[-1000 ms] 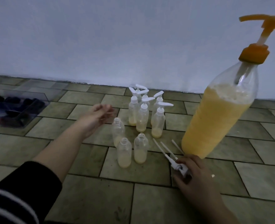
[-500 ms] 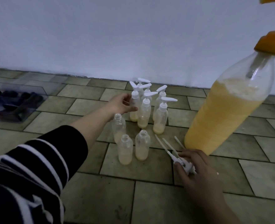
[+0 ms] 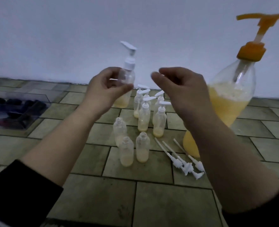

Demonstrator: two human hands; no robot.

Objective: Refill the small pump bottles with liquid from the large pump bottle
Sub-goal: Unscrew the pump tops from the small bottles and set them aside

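floor [image 3: 153,202]: tiled, carried everything.
loose pumps [image 3: 187,166]: three white ones lay on the tiles, tubes pointing away, just left of the big bottle's base.
open bottles [image 3: 126,151]: three uncapped small ones stood near centre, a little yellow liquid in each.
capped bottles [image 3: 159,119]: cluster stood just behind the open ones, white pumps on.
left hand [image 3: 106,91]: raised, fingers and thumb curled round held bottle [image 3: 126,79], upright, pump on, liquid at its bottom.
right hand [image 3: 183,89]: raised beside it, apart, fingers loosely curled, held nothing.
big bottle [image 3: 230,102]: stood right, orange pump, over half full of yellow liquid.
tray [image 3: 15,110]: clear, far left, dark items inside.
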